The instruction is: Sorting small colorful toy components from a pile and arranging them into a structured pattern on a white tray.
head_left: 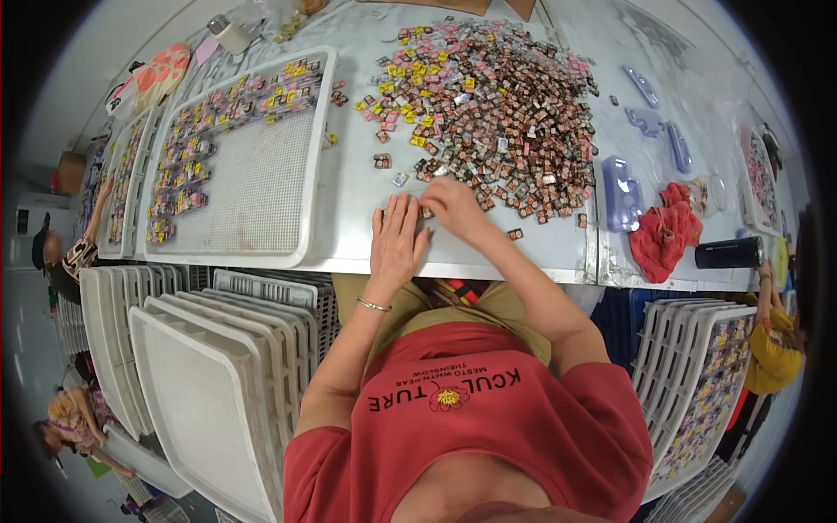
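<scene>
A large heap of small flat rectangular pieces (523, 113), mostly dark brown with some pink and yellow, lies on the white table. At its near edge, my right hand (455, 209) has its fingers curled and pressed together; whatever they pinch is too small and hidden to name. My left hand (397, 237) lies flat beside it, fingers stretched out toward the heap. A small dark piece (425, 212) shows between the two hands. Just beyond my left fingertips are a light bluish piece (400, 179) and a dark pair of pieces (382, 161).
On the left stands a white mesh tray (253, 187) partly lined with stacks of pieces. To the right are a purple plastic holder (621, 193), a red cloth (664, 231) and a black cup (728, 254). Stacked white trays (196, 392) flank me below the table. Other people work at both sides.
</scene>
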